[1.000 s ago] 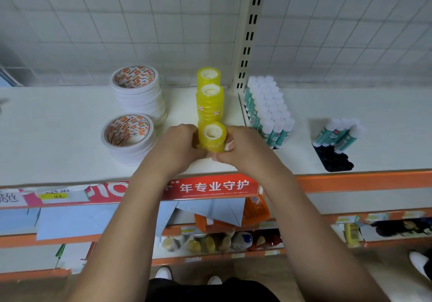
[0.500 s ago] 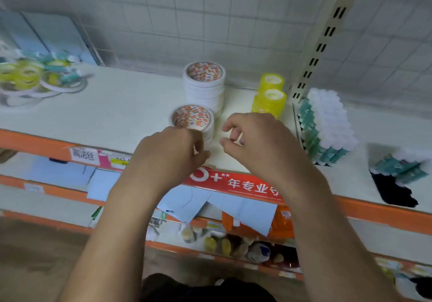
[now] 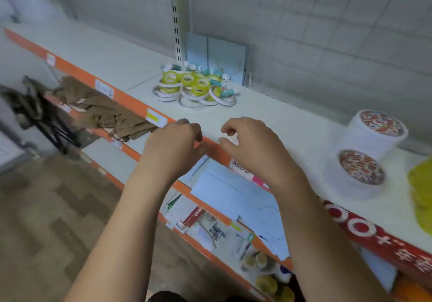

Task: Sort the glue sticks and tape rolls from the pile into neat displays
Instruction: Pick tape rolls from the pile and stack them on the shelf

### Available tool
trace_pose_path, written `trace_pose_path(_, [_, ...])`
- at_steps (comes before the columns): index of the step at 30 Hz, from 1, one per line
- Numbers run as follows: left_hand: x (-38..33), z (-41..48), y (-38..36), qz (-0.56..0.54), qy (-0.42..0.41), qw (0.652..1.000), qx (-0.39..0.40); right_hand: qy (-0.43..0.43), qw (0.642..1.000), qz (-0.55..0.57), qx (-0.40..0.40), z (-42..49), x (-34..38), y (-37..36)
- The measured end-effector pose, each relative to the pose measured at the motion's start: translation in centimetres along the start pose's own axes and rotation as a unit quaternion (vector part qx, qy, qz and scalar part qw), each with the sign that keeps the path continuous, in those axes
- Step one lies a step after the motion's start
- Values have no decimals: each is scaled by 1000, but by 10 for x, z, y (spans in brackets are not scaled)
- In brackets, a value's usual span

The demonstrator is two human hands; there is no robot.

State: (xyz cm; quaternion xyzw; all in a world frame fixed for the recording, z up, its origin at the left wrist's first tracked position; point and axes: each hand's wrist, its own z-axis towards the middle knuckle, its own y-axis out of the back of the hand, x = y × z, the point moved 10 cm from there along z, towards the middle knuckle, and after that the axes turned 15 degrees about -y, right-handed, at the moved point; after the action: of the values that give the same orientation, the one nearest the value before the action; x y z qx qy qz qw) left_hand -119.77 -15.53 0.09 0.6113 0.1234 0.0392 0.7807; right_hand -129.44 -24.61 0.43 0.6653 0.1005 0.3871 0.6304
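Head view shows the pile [image 3: 194,89] of tape rolls and glue sticks on the shelf [image 3: 268,114], upper middle of the frame, just beyond both empty, loosely curled hands, the left hand [image 3: 173,145] seemingly slightly nearer than the right hand [image 3: 254,147].

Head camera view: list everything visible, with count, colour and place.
Mixed pile: one, yellow-green and white tape rolls, teal glue sticks, shelf back centre.
Wide tape stacks: two, white with red-patterned tops, shelf right.
Yellow rolls: count unclear, blurred, right edge.
Blue sheets: count unclear, pale, against wall behind pile.
Shelf: one, white, orange front edge.
Red banner: one, shelf edge, lower right.
Brown heap: one, lower shelf, left.
Left hand: one, empty, fingers loosely curled, over shelf edge.
Right hand: one, empty, alongside.
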Motion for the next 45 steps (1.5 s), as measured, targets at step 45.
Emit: trace_pose_path(45, [179,223,-53,-88,-230,969,24,-206,976,33,-61,216,52,-66])
